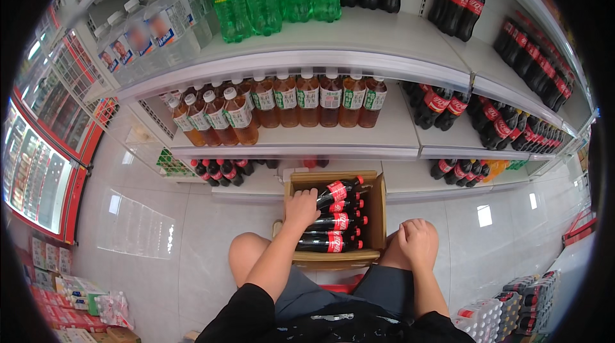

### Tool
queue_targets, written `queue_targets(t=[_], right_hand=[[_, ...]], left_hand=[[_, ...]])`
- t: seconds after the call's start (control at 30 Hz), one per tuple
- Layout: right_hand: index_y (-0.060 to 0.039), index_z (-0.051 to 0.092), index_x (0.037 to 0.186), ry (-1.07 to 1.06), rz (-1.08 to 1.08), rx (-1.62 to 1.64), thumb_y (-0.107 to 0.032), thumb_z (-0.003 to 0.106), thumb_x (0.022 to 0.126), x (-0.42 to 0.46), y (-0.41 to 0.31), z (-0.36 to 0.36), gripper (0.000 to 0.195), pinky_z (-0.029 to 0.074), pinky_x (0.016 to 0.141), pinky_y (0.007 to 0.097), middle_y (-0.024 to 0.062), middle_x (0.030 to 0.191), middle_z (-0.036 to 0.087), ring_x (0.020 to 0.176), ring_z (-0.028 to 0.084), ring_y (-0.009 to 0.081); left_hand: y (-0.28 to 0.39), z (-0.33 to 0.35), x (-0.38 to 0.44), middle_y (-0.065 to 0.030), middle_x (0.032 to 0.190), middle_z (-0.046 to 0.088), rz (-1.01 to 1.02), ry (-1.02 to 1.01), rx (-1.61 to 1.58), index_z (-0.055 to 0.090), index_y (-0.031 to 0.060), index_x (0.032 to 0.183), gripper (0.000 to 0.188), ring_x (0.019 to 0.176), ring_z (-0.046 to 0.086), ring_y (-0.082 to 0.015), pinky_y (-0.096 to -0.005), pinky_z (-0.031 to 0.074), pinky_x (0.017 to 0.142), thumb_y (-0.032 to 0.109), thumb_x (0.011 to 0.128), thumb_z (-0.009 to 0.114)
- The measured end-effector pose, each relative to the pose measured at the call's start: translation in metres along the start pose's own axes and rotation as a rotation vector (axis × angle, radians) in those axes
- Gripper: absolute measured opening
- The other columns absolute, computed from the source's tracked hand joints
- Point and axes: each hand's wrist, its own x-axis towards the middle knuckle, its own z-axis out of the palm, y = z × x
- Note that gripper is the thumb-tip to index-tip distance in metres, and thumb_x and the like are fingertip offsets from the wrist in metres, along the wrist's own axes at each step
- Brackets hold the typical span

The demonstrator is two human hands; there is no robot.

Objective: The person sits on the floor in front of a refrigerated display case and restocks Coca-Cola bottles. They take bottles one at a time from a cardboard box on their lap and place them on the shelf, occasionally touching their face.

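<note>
An open cardboard box point(383, 208) stands on the floor before my knees. Several cola bottles with red caps and red labels lie on their sides in it, caps to the right. My left hand point(302, 207) reaches over the box's left side, its fingers on the base end of the uppermost cola bottle point(338, 190), which lies tilted with its cap raised toward the upper right. How firmly the fingers grip it is partly hidden. My right hand point(417, 239) rests on my right knee, fingers loosely bent, holding nothing.
Low shelf edges point(298, 152) run just beyond the box, with tea bottles point(283, 103) on the middle shelf and green soda bottles point(259, 2) above. Cola bottles point(226, 172) stand low at left. Shrink-wrapped packs point(480, 316) sit at lower right; glass-fronted coolers point(38, 170) stand left.
</note>
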Motion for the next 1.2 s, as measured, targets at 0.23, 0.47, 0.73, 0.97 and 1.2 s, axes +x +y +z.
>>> queue_targets(t=[0.23, 0.47, 0.73, 0.97, 1.2], right_hand=[[-0.0025, 0.071, 0.078, -0.005, -0.005, -0.025, -0.012, 0.068, 0.083, -0.001, 0.001, 0.003, 0.012, 0.051, 0.082, 0.0408, 0.0111, 0.084, 0.069, 0.087, 0.063, 0.0308], [-0.0018, 0.071, 0.079, -0.085, -0.006, 0.047, -0.015, 0.068, 0.085, -0.001, -0.013, -0.006, 0.015, 0.052, 0.078, 0.0427, 0.0131, 0.085, 0.069, 0.083, 0.063, 0.0327], [0.0025, 0.029, 0.151, -0.355, 0.463, 1.375, -0.022, 0.068, 0.097, 0.010, -0.036, 0.090, 0.071, 0.045, 0.103, 0.0356, 0.0164, 0.137, 0.052, 0.122, 0.053, 0.0198], [-0.0027, 0.043, 0.134, -0.234, 0.441, 1.554, -0.016, 0.075, 0.090, 0.048, -0.101, 0.083, 0.056, 0.047, 0.097, 0.0340, 0.0077, 0.122, 0.059, 0.108, 0.058, 0.0153], [-0.0068, 0.056, 0.115, -0.018, 0.569, 1.665, -0.010, 0.076, 0.087, 0.049, -0.130, 0.081, 0.035, 0.049, 0.088, 0.0311, 0.0012, 0.103, 0.062, 0.096, 0.060, 0.0101]], left_hand=[[0.005, 0.002, -0.009, -0.0123, 0.102, 0.069, 0.077, -0.030, -0.133, 0.060, 0.0072, 0.106, 0.044, 0.101, 0.067, -0.0316, -0.0470, 0.056, 0.080, 0.024, 0.070, 0.079], [0.031, -0.030, -0.026, -0.0200, 0.101, 0.072, 0.049, -0.114, -0.464, 0.064, 0.0181, 0.126, 0.063, 0.095, 0.069, -0.0387, -0.0470, 0.056, 0.084, 0.035, 0.068, 0.079], [0.040, -0.038, -0.040, -0.0202, 0.105, 0.072, 0.034, 0.128, -0.834, 0.062, 0.0069, 0.128, 0.069, 0.097, 0.071, -0.0346, -0.0403, 0.055, 0.087, 0.033, 0.068, 0.086], [0.045, -0.038, -0.046, -0.0175, 0.104, 0.071, 0.052, 0.122, -0.978, 0.061, 0.0027, 0.125, 0.068, 0.095, 0.071, -0.0315, -0.0393, 0.055, 0.086, 0.026, 0.067, 0.088], [0.046, -0.035, -0.045, -0.0157, 0.117, 0.065, 0.302, 0.550, -0.548, 0.058, 0.0007, 0.123, 0.064, 0.104, 0.063, -0.0353, -0.0441, 0.052, 0.090, 0.021, 0.068, 0.084]])
